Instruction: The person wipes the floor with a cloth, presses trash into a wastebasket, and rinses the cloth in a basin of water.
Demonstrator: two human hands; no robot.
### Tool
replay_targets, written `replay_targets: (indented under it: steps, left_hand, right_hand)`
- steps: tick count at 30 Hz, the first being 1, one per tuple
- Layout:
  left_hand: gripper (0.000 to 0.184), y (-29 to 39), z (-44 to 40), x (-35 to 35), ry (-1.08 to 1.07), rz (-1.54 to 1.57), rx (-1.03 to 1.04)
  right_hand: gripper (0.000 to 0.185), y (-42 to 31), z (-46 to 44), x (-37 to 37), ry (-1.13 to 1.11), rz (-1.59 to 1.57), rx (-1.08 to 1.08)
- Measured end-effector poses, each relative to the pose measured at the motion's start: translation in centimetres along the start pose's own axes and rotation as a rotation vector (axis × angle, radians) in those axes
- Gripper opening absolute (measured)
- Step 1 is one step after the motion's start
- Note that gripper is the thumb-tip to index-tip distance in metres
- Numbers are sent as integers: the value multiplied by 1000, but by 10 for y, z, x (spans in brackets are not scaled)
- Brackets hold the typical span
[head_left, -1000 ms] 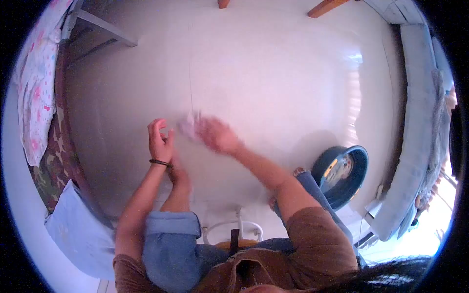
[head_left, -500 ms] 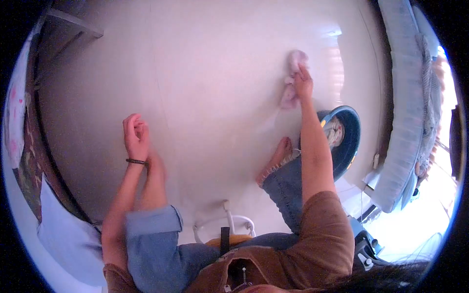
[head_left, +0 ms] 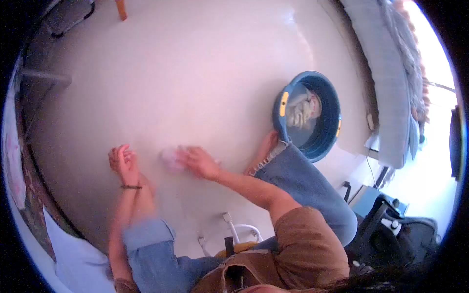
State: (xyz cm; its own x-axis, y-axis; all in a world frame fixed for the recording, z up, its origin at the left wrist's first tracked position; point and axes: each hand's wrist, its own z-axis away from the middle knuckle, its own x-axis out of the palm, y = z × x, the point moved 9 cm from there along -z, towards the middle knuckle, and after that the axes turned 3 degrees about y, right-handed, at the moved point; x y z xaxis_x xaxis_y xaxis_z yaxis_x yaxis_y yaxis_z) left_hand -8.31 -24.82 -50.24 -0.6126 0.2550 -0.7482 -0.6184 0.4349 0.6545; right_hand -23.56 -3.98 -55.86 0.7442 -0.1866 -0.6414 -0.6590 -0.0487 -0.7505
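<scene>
A pale pink cloth (head_left: 171,159) lies on the light floor between my feet, bunched and a little blurred. My right hand (head_left: 199,162) presses down on it, with the fingers over its right part. Over by my left shin, my left hand (head_left: 126,166), with a dark band at the wrist, hangs with loosely bent fingers and nothing visible in them. To the right of my right foot stands a blue basin (head_left: 332,124) with yellow handle patches. Wet whitish cloth (head_left: 305,111) sits in the basin.
Behind me is a low white-framed stool (head_left: 239,229). A bed with a pale cover (head_left: 378,63) runs along the right, and a black bag (head_left: 405,239) rests at lower right. An orange leg (head_left: 121,10) and a grey metal leg (head_left: 46,75) stand at upper left.
My right hand has brought the pink cloth from the far right floor back towards me and left, between my feet. The view has turned, so the basin shows more fully.
</scene>
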Motion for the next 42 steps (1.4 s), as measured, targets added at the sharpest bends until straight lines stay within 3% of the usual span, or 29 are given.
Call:
replay_targets:
  steps: [1,3,4,5,8,10,13,15,18,19,22,23,26,27,28,29,30,32,34,36,37,39,40,42]
  left_hand:
    - [28,2,1,1,14,85,-73]
    - [27,-32,1,7,47,171,-124]
    - [27,-47,3,9,64,209,-158]
    - [27,-46,5,10,61,164,-130]
    - [27,-33,2,3,49,66,-85]
    - [27,-14,-3,6,24,70,-99]
    - [25,-26,-2,11,20,95,-123]
    - [25,-32,1,12,12,137,-157]
    - [26,-17,-4,13,15,77,-76]
    - [26,-10,-7,10,18,34,-29]
    - [26,-61,1,19,40,209,-203]
    - [26,-65,2,19,55,220,-164]
    - [24,-58,-1,11,141,292,-172]
    - [24,-53,1,7,177,240,-110]
    - [24,-49,2,6,208,193,-45]
    - [23,-49,3,10,209,189,-40]
    - [23,-45,1,7,211,187,-32]
    - [23,-36,-3,3,232,159,-26]
    - [23,-30,-6,0,253,120,-29]
    - [24,-28,-5,8,252,56,29]
    - [24,-24,-1,18,250,32,60]
    - [26,-10,4,25,241,-68,181]
    - [27,-4,8,23,240,-116,241]
    - [28,35,16,40,95,-221,364]
  right_hand:
    - [43,46,0,-22,200,-330,252]
    - [40,93,-35,-110,203,302,403]
    - [43,154,-33,-137,489,-447,541]
    - [47,212,-26,-162,911,-1179,506]
    - [41,274,-9,-257,857,-520,946]
    - [38,317,24,-247,957,-197,938]
    - [34,188,19,-222,897,712,561]
    - [26,122,38,-142,682,642,549]
    - [41,50,70,-22,32,276,604]
    - [46,-20,67,-24,110,352,216]
    - [52,-29,81,11,23,323,90]
    - [51,0,75,30,-230,156,305]
    - [47,89,62,-16,373,-818,584]
    - [47,121,45,-52,794,-1202,557]
    - [50,141,11,-93,596,-378,453]
    - [54,157,-18,-131,562,483,372]
    - [52,178,-53,-146,648,606,309]
    - [49,177,-113,-135,579,654,288]
    - [43,146,-168,-83,368,303,259]
    - [41,98,-185,-5,246,327,-69]
    - [42,67,-172,19,197,286,-228]
    - [43,35,-133,67,57,171,-184]
    - [43,-2,-99,65,117,178,-343]
    - [43,-19,-25,84,53,75,-334]
